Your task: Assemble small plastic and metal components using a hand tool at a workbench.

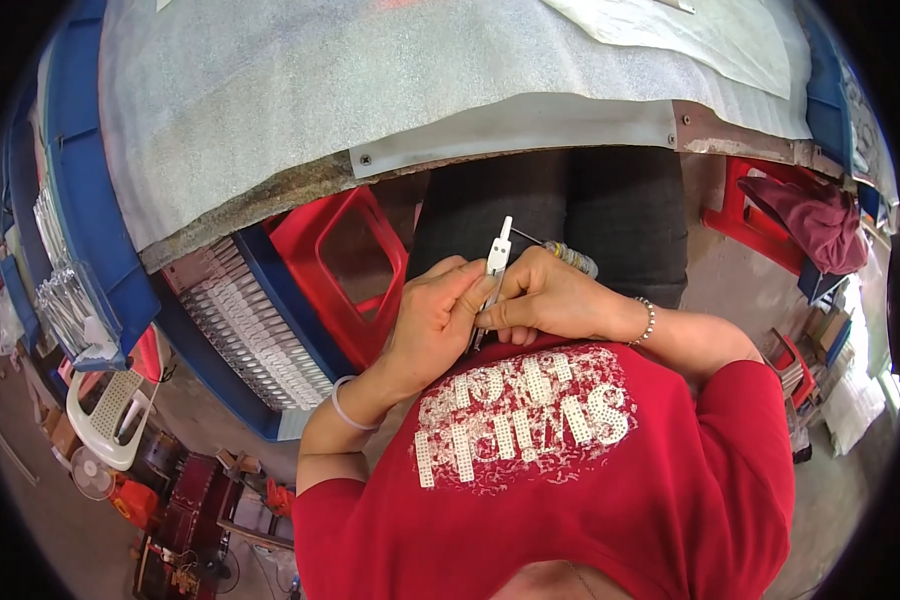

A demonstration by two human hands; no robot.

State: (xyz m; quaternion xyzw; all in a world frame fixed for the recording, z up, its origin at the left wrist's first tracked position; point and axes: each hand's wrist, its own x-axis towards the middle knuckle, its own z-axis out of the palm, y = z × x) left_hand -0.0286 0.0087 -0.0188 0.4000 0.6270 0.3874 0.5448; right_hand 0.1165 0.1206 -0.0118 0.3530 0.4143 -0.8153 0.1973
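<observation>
Fingers (480, 290) of both the left hand (432, 318) and the right hand (550, 298) are clenched on a slim white metal part (497, 255), narrow and flat with a small notched tip, held over the lap just in front of the red shirt. Open room lies between the hands and the bench (390, 110) edge above; a red stool (345, 270) and a blue tray of matching parts (255, 330) stand to the person's left. The part's long axis runs nearly upright in view, tip pointing toward the bench edge.
</observation>
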